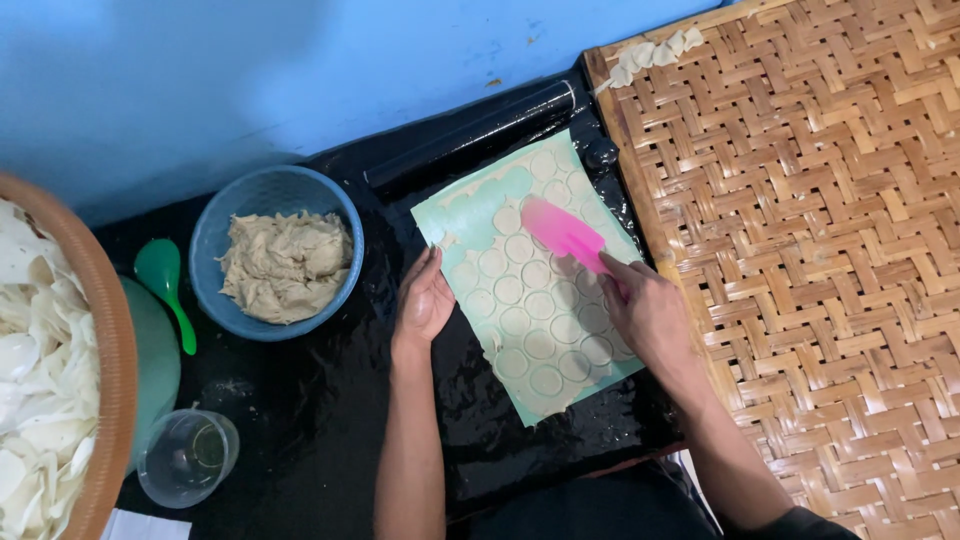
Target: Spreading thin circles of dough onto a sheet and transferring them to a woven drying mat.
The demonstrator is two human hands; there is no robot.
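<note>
A pale green sheet [470, 215] lies on a black wet board [330, 400], covered with several thin dough rounds [520, 320]. My right hand [645, 310] grips a pink flat scraper [562, 232], whose blade rests on the rounds near the sheet's upper part. My left hand [425, 298] lies flat on the sheet's left edge, fingers together, pressing it down.
A blue bowl of beige dough [285, 262] stands left of the sheet. A green spoon [165, 285] and a clear cup [188, 455] sit further left, beside a basket of white chips [40, 380]. A woven bamboo mat [820, 250] spreads to the right, with dough scraps [655, 55] at its top corner.
</note>
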